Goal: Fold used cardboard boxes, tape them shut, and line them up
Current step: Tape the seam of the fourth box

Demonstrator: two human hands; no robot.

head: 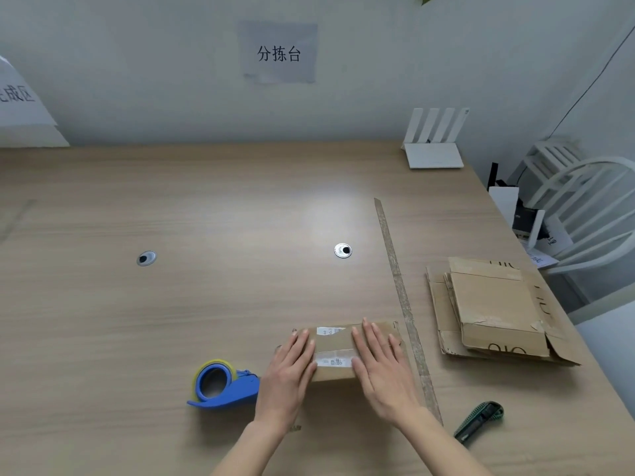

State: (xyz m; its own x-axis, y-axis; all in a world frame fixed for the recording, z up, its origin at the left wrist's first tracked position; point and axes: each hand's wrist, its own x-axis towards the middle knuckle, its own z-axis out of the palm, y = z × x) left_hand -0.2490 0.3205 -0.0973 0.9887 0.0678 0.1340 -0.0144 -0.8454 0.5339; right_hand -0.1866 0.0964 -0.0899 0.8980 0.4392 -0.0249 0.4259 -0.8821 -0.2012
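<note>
Head view: both hands, left (292, 369) and right (381, 365), press flat on box (335, 352); table (206, 304) beyond.

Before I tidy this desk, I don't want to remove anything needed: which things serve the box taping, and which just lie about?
For the job:
small cardboard box under left hand and right hand
blue tape dispenser
flattened boxes
green utility knife

Lying about:
white router
tape strip on table
white chair
</note>
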